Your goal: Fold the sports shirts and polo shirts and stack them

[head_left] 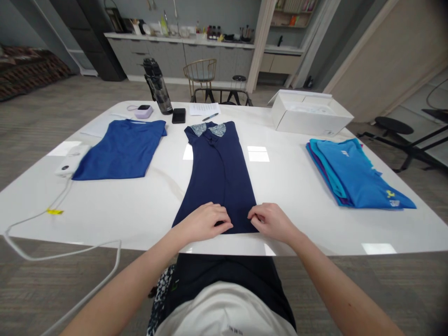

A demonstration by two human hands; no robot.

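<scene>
A: ok where's the navy shirt [226,172] in all this?

B: flat on the white surface [287,177], right in front of the person. Hem's down by the near edge, the patterned collar [219,130] is at the far end, and one short sleeve [189,135] pokes out on the left.

A: and the hands?

B: left grip [206,221] is on the cloth near the hem, fingers curled, small gap between thumb and forefinger. Right grip [271,221] is at the bottom right corner, fingers bent in. Honestly can't tell if either one's pinching fabric.

A: what else is lying around?

B: blue shirt [122,149] spread out on the left, white cable [66,255] trailing off the edge near it. Over on the right, a stack of folded clothes [360,172], bright blue on top, with an open white box [311,114] behind. Far side has a dark bottle [158,88], a small black case [178,115], a printed sheet [203,108] and a pen [210,116] just beside it.
</scene>
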